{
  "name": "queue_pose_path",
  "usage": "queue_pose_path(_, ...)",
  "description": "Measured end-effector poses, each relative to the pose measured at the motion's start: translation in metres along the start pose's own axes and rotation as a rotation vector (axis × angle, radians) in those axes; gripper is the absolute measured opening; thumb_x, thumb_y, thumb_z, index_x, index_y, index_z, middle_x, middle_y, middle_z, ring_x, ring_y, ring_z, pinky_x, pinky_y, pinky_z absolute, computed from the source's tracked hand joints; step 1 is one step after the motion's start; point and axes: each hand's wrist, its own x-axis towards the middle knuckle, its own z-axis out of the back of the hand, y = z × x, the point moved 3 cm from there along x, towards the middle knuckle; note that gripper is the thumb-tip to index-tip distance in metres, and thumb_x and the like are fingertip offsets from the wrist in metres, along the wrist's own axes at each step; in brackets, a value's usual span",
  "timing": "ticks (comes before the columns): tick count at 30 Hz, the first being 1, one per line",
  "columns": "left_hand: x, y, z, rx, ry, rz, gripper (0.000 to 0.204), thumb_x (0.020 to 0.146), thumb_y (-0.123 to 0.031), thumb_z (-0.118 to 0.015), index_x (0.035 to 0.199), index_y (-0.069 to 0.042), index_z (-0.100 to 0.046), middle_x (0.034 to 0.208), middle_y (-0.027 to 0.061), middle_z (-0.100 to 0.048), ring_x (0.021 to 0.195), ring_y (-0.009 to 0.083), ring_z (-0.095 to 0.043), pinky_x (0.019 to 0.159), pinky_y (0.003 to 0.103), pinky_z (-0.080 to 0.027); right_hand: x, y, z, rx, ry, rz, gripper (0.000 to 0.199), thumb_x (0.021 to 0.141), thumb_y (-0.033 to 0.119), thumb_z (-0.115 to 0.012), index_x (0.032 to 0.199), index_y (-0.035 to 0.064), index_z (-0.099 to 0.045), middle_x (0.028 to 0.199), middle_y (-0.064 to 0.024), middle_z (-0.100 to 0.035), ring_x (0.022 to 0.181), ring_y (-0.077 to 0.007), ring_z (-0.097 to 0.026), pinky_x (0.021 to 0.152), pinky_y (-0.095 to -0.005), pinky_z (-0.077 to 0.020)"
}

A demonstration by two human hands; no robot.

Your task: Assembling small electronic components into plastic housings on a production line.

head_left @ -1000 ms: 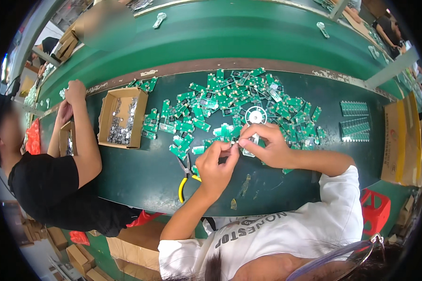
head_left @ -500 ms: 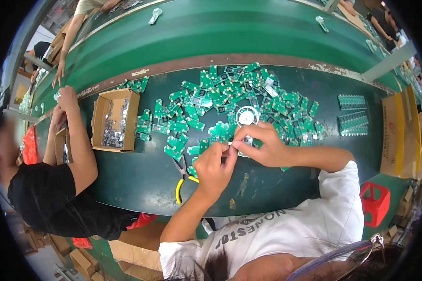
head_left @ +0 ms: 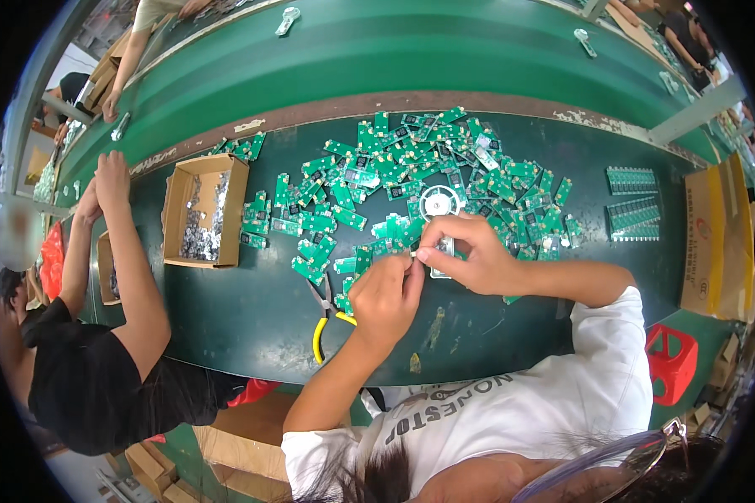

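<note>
My left hand point(head_left: 386, 293) and my right hand point(head_left: 471, 253) meet fingertip to fingertip above the table. Both are closed in a pinch around a small pale piece, mostly covered by the fingers; I cannot make out its kind. Just beyond my right fingers lies a white plastic part with a round, wheel-like head point(head_left: 439, 203). Its narrower body runs back under my right hand and is partly hidden. A large loose pile of green circuit boards point(head_left: 344, 194) spreads around and beyond it. Yellow-handled pliers point(head_left: 320, 335) rest left of my left forearm, jaws apart.
An open cardboard box point(head_left: 236, 210) of small metallic pieces stands left of the pile. Two green board panels point(head_left: 632, 220) lie at the right, near a taped carton point(head_left: 703, 243). A green conveyor belt point(head_left: 411, 63) carries white parts beyond the table. A co-worker point(head_left: 101, 360) sits at the left.
My hands stay nearly in place, still pinched together. The co-worker at left has drawn back from the belt, hands now together, and a white part shows on the belt there.
</note>
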Motion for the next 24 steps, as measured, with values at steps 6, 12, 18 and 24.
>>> queue_pose_path(6, -0.003, 0.002, -0.002, 0.017, -0.025, -0.005, 0.018, 0.071, 0.003, -0.071, 0.080, -0.001, -0.056, 0.067, 0.0102, -0.060, 0.052, 0.0235, -0.058, 0.046, 0.031, -0.045, 0.002, -0.006, -0.003, 0.068, 0.011, 0.032, 0.009, 0.084, 0.008, -0.063, 0.078, 0.0037, -0.058, 0.069, -0.0014, -0.057, 0.057, -0.0075, -0.048, 0.049, -0.0252, -0.0322)
queue_pose_path(12, -0.003, 0.002, -0.002, -0.014, -0.018, 0.025, 0.017, 0.071, 0.004, -0.071, 0.081, -0.001, -0.057, 0.066, 0.0102, -0.059, 0.052, 0.0228, -0.058, 0.046, 0.031, -0.045, 0.004, -0.016, -0.004, 0.150, 0.040, -0.004, 0.013, 0.086, 0.013, -0.061, 0.078, 0.0040, -0.057, 0.065, -0.0004, -0.053, 0.055, -0.0071, -0.043, 0.048, -0.0259, -0.0305)
queue_pose_path(18, 0.000, 0.000, -0.002, -0.023, -0.023, 0.033, 0.019, 0.069, 0.004, -0.070, 0.080, -0.002, -0.056, 0.065, 0.0093, -0.058, 0.053, 0.0226, -0.058, 0.046, 0.032, -0.044, 0.002, -0.025, -0.005, 0.240, 0.056, -0.029, 0.014, 0.088, 0.013, -0.060, 0.078, 0.0039, -0.057, 0.066, 0.0021, -0.052, 0.055, -0.0034, -0.040, 0.045, -0.0239, -0.0281)
queue_pose_path(24, -0.001, 0.000, -0.003, -0.048, 0.011, 0.073, 0.018, 0.069, 0.004, -0.069, 0.078, -0.002, -0.054, 0.063, 0.0088, -0.055, 0.051, 0.0235, -0.056, 0.046, 0.033, -0.044, 0.003, -0.023, -0.007, 0.230, 0.048, -0.009, 0.013, 0.087, 0.012, -0.061, 0.078, 0.0036, -0.057, 0.067, 0.0021, -0.053, 0.056, -0.0035, -0.041, 0.046, -0.0232, -0.0281)
